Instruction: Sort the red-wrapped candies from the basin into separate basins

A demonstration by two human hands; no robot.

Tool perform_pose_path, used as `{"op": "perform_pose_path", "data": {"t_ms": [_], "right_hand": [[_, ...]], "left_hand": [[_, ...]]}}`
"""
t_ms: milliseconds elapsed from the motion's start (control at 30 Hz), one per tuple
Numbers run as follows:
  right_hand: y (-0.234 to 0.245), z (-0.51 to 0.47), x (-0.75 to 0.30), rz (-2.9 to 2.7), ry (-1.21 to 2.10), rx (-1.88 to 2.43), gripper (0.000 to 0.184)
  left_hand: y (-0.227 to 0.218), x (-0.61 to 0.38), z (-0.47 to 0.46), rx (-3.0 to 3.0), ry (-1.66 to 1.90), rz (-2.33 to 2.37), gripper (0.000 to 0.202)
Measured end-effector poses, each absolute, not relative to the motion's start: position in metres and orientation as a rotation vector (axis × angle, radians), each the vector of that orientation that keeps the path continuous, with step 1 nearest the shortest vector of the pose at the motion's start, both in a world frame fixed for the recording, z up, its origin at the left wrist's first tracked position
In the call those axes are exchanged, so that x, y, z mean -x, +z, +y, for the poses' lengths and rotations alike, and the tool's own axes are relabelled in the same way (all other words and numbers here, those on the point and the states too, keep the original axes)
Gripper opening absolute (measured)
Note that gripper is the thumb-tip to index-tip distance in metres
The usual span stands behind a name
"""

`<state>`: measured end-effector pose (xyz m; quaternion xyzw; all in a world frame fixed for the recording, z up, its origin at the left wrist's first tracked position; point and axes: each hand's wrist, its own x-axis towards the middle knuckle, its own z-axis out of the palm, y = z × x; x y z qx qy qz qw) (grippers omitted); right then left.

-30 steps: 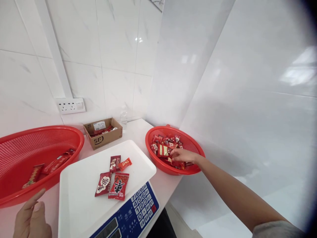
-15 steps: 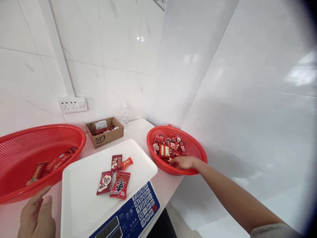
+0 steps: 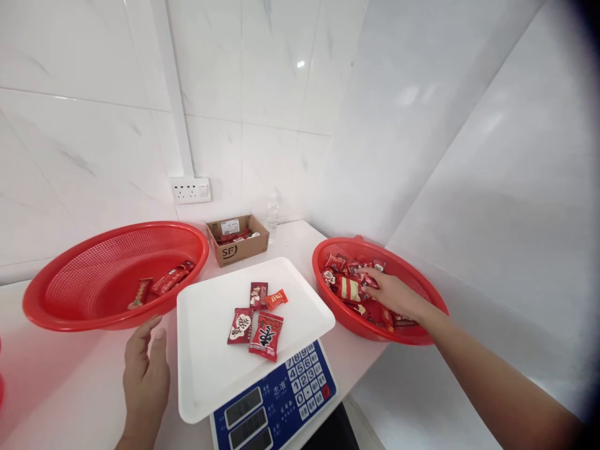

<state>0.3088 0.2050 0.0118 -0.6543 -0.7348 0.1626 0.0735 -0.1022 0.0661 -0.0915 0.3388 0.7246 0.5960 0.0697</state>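
Observation:
My right hand [image 3: 398,292] reaches into the right red basket [image 3: 434,306], over a pile of red snack packets [image 3: 382,315]. Its thumb and forefinger are apart around a small red packet there; I see no firm grip on it. A cream-and-red packet [image 3: 348,289] lies just left of the fingertips. My left hand [image 3: 146,369] is empty, fingers apart, at the left edge of the scale's white tray [image 3: 206,356]. On the tray lie a bright red packet [image 3: 266,336], two dark red packets [image 3: 240,325] and a small orange-red candy [image 3: 275,299].
The scale's blue keypad panel [image 3: 284,400] faces me. At left stands another red basket [image 3: 117,250] holding a few long packets [image 3: 171,280]. Behind the scale are a cardboard box [image 3: 241,250] with packets inside and a clear bottle [image 3: 272,212]. White walls close off the back and right.
My right hand has moved from the basket's near rim farther into the packet pile. The view has swung left, so things appear farther right. The packets on the tray have not moved.

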Motion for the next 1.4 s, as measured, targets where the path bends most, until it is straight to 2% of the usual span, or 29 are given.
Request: {"op": "perform_pose_path", "data": {"t_ms": [67,233,300,367,433,500,600,767,1033,1233,1400], "right_hand": [[0.022,0.197,-0.291,-2.106,0.535,1.818,0.044],[0.023,0.181,-0.234,-2.192,1.083,1.374,0.035],[0.016,0.180,-0.214,-2.291,1.228,1.238,0.037],[0.008,0.181,-0.199,-2.353,1.174,1.259,0.045],[0.003,0.182,-0.189,-2.384,0.958,1.359,0.050],[0.002,0.182,-0.184,-2.398,0.765,1.422,0.050],[0.001,0.180,-0.184,-2.444,0.655,1.391,0.047],[0.002,0.167,-0.182,-2.497,0.719,1.287,0.039],[0.003,0.143,-0.168,-2.359,0.985,1.159,0.037],[-0.007,0.136,-0.168,-2.397,0.679,1.124,0.040],[-0.008,0.121,-0.157,-2.597,0.719,1.051,0.046]], "left_hand": [[-0.090,0.100,0.067,-0.989,1.757,2.189,0.038],[-0.088,0.097,0.065,-1.018,1.770,2.169,0.036],[-0.087,0.096,0.064,-1.006,1.766,2.174,0.036],[-0.087,0.096,0.064,-0.997,1.771,2.177,0.036],[-0.087,0.096,0.063,-0.994,1.780,2.169,0.036],[-0.088,0.096,0.063,-0.990,1.784,2.155,0.036],[-0.088,0.096,0.063,-0.985,1.781,2.139,0.036],[-0.086,0.095,0.063,-0.990,1.807,2.153,0.035],[-0.084,0.094,0.061,-1.001,1.850,2.119,0.036],[-0.085,0.095,0.062,-0.973,1.837,2.101,0.035],[-0.085,0.094,0.062,-1.009,1.842,2.102,0.035]]}}
